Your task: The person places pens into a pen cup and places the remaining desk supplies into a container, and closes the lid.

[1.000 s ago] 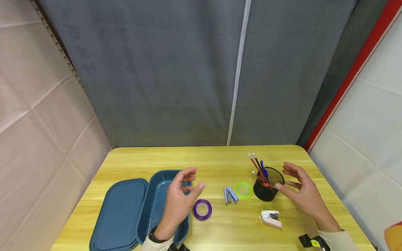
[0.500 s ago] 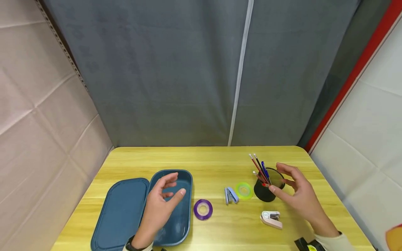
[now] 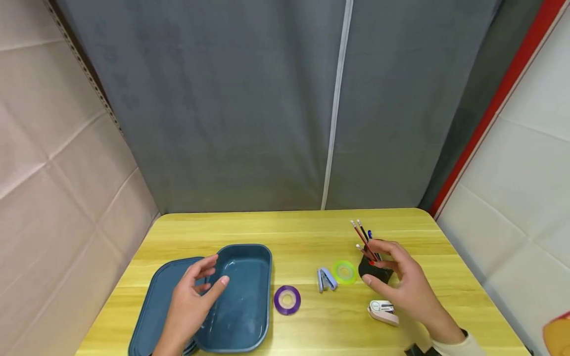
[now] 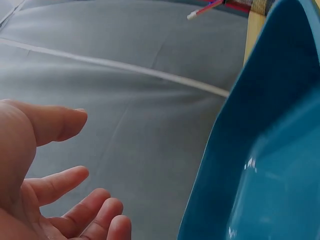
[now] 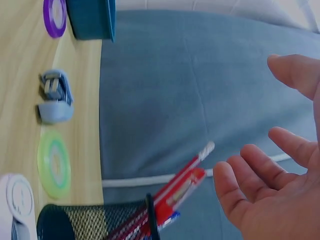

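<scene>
My left hand (image 3: 189,301) hovers over the seam between the blue box (image 3: 242,296) and its blue lid (image 3: 156,306), fingers loosely bent and holding nothing. In the left wrist view the box (image 4: 270,185) stands to the right of that hand (image 4: 55,185). Above the black mesh pen cup (image 3: 374,272) my right hand (image 3: 403,282) is held with thumb and fingers apart, partly covering the cup. Pencils (image 3: 362,237) and a blue pen stand tilted in the cup. In the right wrist view the hand (image 5: 280,175) is apart from the cup (image 5: 95,220) and the red-barrelled items (image 5: 175,195).
A purple tape roll (image 3: 287,300) lies right of the box. Nearer the cup are a light blue stapler (image 3: 326,279) and a green tape roll (image 3: 345,272). A white stapler (image 3: 383,312) lies in front of the cup. A grey curtain (image 3: 240,109) hangs behind the wooden table (image 3: 303,232).
My left hand has moved left, from over the box towards the lid. The right hand has shifted left from beside the pen cup to over it. Objects on the table stay put.
</scene>
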Available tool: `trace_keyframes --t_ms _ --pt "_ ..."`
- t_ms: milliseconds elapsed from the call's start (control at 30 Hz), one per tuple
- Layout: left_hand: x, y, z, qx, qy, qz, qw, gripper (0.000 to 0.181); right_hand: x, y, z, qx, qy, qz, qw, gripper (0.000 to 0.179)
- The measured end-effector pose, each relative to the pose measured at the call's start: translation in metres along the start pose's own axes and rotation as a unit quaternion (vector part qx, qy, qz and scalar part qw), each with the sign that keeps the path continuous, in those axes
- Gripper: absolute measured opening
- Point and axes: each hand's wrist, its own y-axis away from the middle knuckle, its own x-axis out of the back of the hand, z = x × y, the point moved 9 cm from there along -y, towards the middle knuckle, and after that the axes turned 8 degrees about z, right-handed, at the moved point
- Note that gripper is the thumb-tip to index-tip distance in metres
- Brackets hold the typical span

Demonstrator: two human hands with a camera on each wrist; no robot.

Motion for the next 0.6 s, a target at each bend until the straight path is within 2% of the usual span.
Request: trace_keyframes --t_ms 100,200,433,600 --pt "0.009 -0.001 -0.011 0.024 -0.006 -0.004 0.9997 0.075 -0.008 0.001 -0.009 0.006 -0.007 -0.009 0.9999 0.07" --pt "0.011 -0.003 -0.024 0.039 -0.014 -0.011 0.9991 0.075 -0.015 0.004 -0.013 0.011 -0.011 -0.02 0.9997 0.07" --pt "0.014 -0.009 -0.044 0.02 -0.052 -0.02 0.9982 0.069 -0.037 0.011 0.002 -0.005 0.005 -0.051 0.9987 0.063" --pt "0.014 -0.013 -0.058 0.033 -0.071 -0.032 0.9964 0.064 -0.052 0.017 0.016 -0.033 0.006 -0.077 0.9964 0.058"
